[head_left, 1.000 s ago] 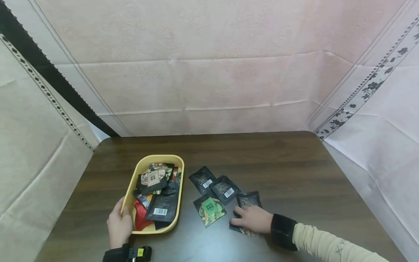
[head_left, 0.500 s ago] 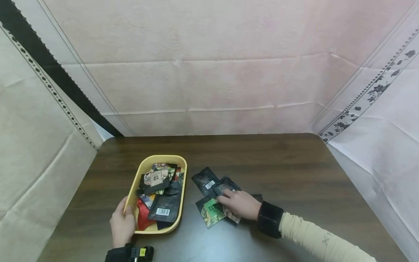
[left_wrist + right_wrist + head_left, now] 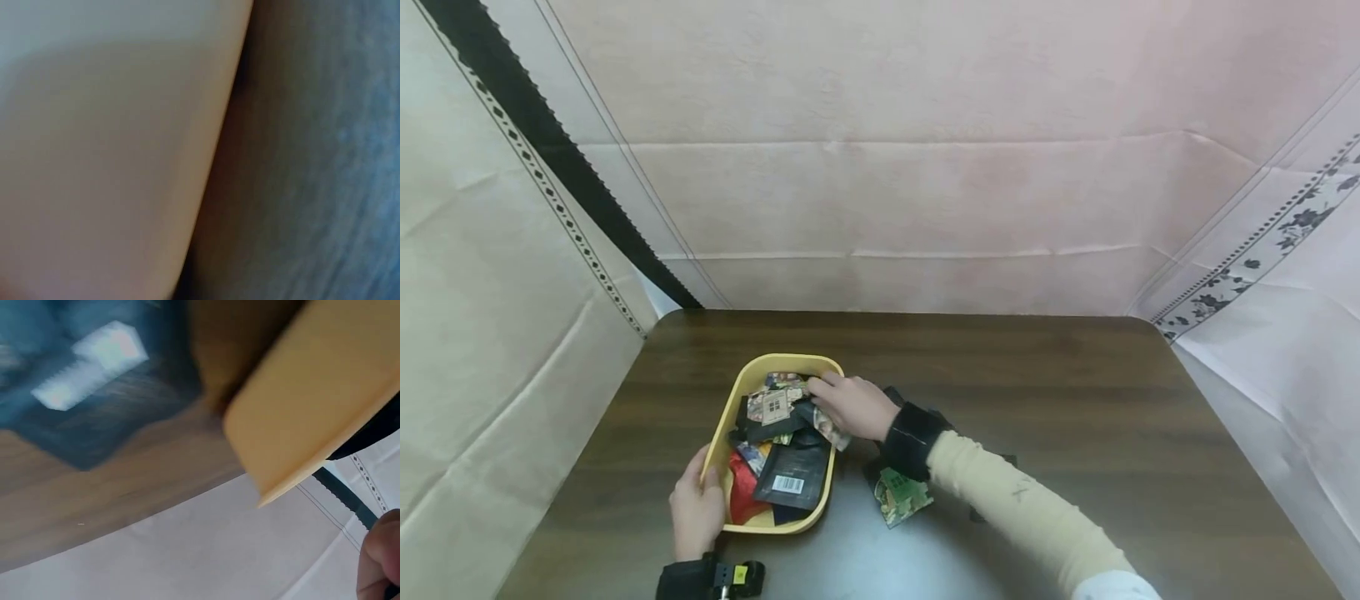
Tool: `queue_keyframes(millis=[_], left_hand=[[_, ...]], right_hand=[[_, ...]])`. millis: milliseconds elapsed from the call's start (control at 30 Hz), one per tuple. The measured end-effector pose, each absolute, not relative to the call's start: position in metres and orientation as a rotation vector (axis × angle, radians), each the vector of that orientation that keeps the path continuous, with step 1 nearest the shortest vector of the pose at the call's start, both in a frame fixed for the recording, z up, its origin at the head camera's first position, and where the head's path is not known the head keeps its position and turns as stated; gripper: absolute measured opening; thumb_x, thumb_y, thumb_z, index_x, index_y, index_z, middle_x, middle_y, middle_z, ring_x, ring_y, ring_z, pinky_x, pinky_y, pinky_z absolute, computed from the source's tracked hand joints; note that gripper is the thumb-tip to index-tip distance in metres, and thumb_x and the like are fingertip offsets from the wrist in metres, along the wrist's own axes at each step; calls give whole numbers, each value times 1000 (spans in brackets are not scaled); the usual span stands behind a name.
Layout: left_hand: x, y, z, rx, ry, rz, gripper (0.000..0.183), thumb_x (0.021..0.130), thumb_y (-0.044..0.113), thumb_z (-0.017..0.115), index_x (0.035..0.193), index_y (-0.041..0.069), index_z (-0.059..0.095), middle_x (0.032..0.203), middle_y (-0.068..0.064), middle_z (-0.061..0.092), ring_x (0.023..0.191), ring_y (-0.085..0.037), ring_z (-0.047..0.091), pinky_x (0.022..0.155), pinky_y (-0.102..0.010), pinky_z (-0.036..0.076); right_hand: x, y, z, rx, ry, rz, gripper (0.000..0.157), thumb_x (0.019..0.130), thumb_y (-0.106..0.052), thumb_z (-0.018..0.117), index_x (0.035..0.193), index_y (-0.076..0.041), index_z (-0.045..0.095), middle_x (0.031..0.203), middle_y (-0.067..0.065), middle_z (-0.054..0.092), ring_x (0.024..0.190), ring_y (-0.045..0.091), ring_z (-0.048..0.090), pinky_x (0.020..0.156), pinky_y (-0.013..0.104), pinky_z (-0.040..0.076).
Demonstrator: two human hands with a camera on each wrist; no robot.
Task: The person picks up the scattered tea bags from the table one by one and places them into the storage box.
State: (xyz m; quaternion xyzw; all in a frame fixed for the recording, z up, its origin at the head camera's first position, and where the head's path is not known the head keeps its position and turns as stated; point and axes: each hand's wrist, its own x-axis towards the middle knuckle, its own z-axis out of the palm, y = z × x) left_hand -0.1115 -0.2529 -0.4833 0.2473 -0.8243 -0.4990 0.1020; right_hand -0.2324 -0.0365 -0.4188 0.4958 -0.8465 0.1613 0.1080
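A yellow plastic basket [image 3: 775,529] holds a heap of small sachets, among them a black one with a barcode [image 3: 793,473], a red one [image 3: 744,492] and a printed one [image 3: 772,408]. My left hand [image 3: 695,510] grips its left rim near the front, thumb over the edge. Above the right rim, my right hand [image 3: 856,406] pinches a dark sachet with a pale printed part [image 3: 831,428]. In the right wrist view the basket wall [image 3: 306,412] is close by, and curled fingers [image 3: 380,550] show at the lower right.
A green-labelled sachet [image 3: 901,497] lies on the brown table [image 3: 1037,375] right of the basket. Other dark sachets there are mostly covered by the right forearm [image 3: 1015,492]; one with a barcode [image 3: 125,394] shows blurred in the right wrist view. Light cloth [image 3: 880,192] hangs behind.
My right hand picked up a sachet from the right side of the table and carried it left to the basket. The left hand keeps its hold; the head view has shifted slightly.
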Motion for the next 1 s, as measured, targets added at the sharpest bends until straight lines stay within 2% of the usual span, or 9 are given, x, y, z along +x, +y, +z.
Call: queue_keyframes(millis=[167, 233, 300, 367, 433, 500, 600, 667, 1000], left_hand=[[-111, -251, -485, 716, -2429, -1465, 42, 94, 0, 33, 136, -5, 35, 124, -35, 44, 111, -48, 45, 86, -57, 40], [-111, -251, -485, 710, -2427, -1444, 42, 93, -1, 34, 134, -5, 37, 123, -35, 45, 110, -48, 46, 86, -57, 40], [-111, -251, -485, 704, -2426, -1435, 41, 93, -1, 34, 134, -6, 38, 122, -35, 46, 109, -47, 46, 86, -57, 40], [-112, -251, -485, 703, -2419, -1436, 41, 93, -1, 34, 133, -6, 38, 123, -34, 46, 109, -47, 47, 86, -57, 40], [-112, -252, -485, 702, -2411, -1439, 41, 93, -2, 34, 133, -6, 39, 123, -34, 46, 109, -47, 46, 86, -56, 40], [-112, -253, -484, 706, -2407, -1445, 41, 93, -1, 34, 133, -6, 39, 123, -34, 46, 110, -46, 46, 86, -56, 40], [-112, -251, -484, 703, -2406, -1450, 41, 93, -2, 34, 133, -6, 39, 123, -34, 45, 110, -47, 46, 86, -56, 40], [-112, -251, -483, 707, -2407, -1450, 41, 92, -2, 34, 133, -6, 38, 123, -34, 45, 110, -47, 45, 87, -57, 40], [-112, -251, -483, 736, -2431, -1437, 43, 93, -1, 34, 136, -4, 35, 125, -36, 42, 111, -49, 43, 89, -59, 36]], right_hand=[[-243, -69, -416, 1455, -2496, 498, 11, 95, -16, 48, 104, -12, 51, 92, 3, 56, 66, 12, 54, 55, 23, 44], [-247, -80, -416, 1443, -2491, 476, 9, 94, -18, 49, 101, -12, 50, 90, 2, 56, 63, 10, 52, 52, 20, 41], [-250, -90, -416, 1414, -2520, 431, 12, 95, -22, 49, 104, -14, 51, 92, 2, 55, 60, 8, 50, 49, 19, 39], [-252, -98, -418, 1374, -2562, 381, 23, 94, -30, 49, 112, -16, 52, 96, 3, 54, 60, 8, 50, 49, 18, 39], [-253, -104, -420, 1322, -2624, 307, 36, 93, -39, 47, 123, -18, 49, 102, 6, 53, 68, 11, 54, 54, 21, 44], [-254, -109, -422, 1284, -2698, 257, 50, 92, -46, 44, 135, -21, 41, 114, 8, 50, 84, 16, 56, 65, 26, 48], [-254, -104, -422, 1250, -2760, 244, 56, 92, -50, 39, 142, -25, 31, 129, 9, 43, 110, 24, 49, 83, 37, 46], [-254, -99, -421, 1257, -2755, 262, 56, 93, -49, 38, 143, -26, 29, 135, 9, 38, 118, 25, 44, 88, 40, 43], [-244, -66, -417, 1366, -2705, 239, 57, 94, -46, 38, 144, -22, 25, 140, 13, 33, 124, 27, 38, 93, 41, 40]])
